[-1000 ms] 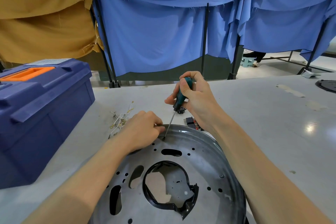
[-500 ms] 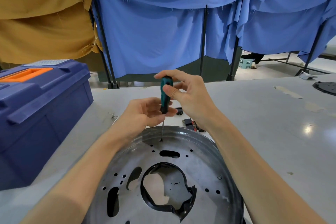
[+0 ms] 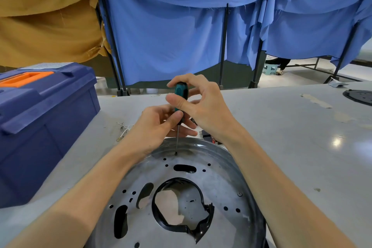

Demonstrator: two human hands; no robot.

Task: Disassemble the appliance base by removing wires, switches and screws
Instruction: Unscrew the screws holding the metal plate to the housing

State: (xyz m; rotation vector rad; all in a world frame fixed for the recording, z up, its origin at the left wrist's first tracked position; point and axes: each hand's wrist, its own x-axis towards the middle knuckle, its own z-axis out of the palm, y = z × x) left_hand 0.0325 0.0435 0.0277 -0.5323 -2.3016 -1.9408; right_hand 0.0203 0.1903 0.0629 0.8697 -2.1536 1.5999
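The round metal appliance base (image 3: 219, 185) lies flat in front of me, full of holes, with a broken black plastic ring (image 3: 181, 225) in its middle. A screwdriver with a teal and black handle (image 3: 180, 94) stands upright, its tip on a screw (image 3: 176, 153) near the base's far rim. My right hand (image 3: 203, 104) pinches the handle's top between thumb and fingers. My left hand (image 3: 161, 125) holds the handle's lower end and shaft. One more screw (image 3: 239, 194) sits at the base's right side.
A blue toolbox (image 3: 44, 123) with an orange handle stands at the left. Loose white wires (image 3: 123, 130) lie behind my left hand. Small black and red switch parts (image 3: 208, 137) lie behind the base. A dark round plate (image 3: 360, 96) sits at the far right.
My left hand left the base's rim and rose to the screwdriver. The screwdriver went from tilted to upright, and my right hand shifted from a full grip to a fingertip pinch.
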